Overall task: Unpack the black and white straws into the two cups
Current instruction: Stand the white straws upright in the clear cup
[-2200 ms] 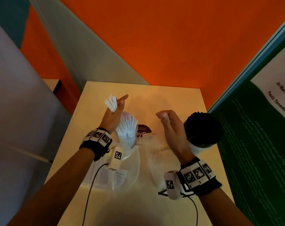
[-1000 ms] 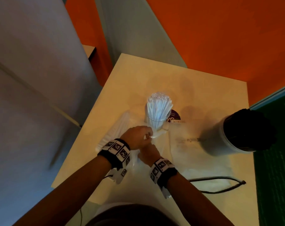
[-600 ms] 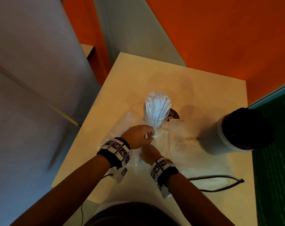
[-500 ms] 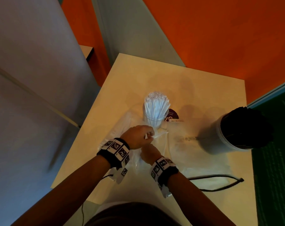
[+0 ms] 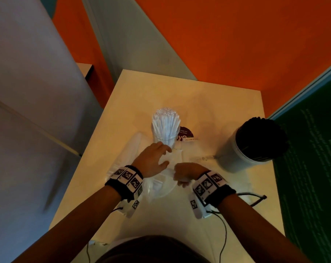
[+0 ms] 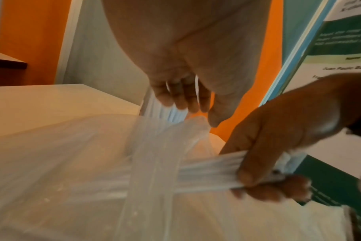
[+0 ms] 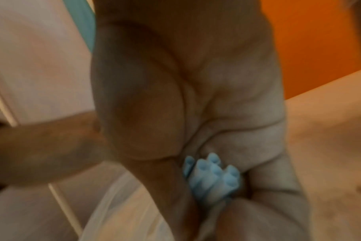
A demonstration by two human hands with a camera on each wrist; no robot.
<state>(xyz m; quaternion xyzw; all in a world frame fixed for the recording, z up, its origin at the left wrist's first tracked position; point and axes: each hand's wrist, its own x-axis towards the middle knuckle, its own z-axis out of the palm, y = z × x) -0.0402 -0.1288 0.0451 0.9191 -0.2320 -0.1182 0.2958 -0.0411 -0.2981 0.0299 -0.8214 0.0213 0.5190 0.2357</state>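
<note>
While white straws (image 5: pixel 165 123) fill clear cup (image 5: pixel 165 136), black straws (image 5: pixel 260 140) fill white cup (image 5: pixel 230 158).

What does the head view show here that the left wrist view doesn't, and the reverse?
Head view only: the clear cup full of white straws and the cup of black straws on the table. Left wrist view only: the right hand's fingers wrapped round a bundle of straws, seen close. Both: the left hand, the right hand and the plastic bag.

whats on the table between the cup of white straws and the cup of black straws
In the head view, a purple round label and clear plastic packaging lie between the white-straw cup and black-straw cup.
</note>
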